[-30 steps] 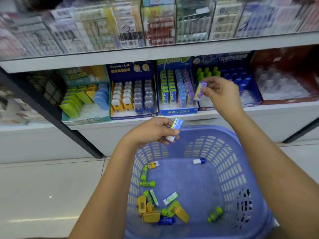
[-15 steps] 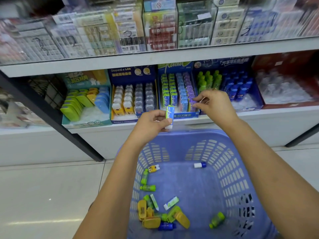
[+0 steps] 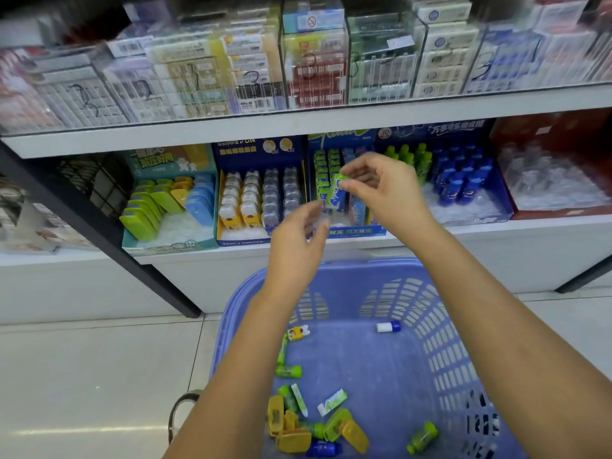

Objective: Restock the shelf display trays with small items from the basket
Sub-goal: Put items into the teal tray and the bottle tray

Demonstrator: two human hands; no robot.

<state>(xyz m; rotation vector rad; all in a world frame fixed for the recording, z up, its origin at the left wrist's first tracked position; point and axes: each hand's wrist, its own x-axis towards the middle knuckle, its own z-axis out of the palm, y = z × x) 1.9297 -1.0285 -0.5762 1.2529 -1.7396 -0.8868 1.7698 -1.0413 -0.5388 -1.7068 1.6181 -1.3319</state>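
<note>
Now that the left hand, loosely open and empty, has given up the green eraser pack, the right hand pinches it above the blue display tray; more stock waits in the basket.

The white lower shelf carries five trays side by side: a teal tray, a navy tray, a blue tray, a bottle tray and a red tray. The upper shelf above holds clear cases of stacked packs.
</note>
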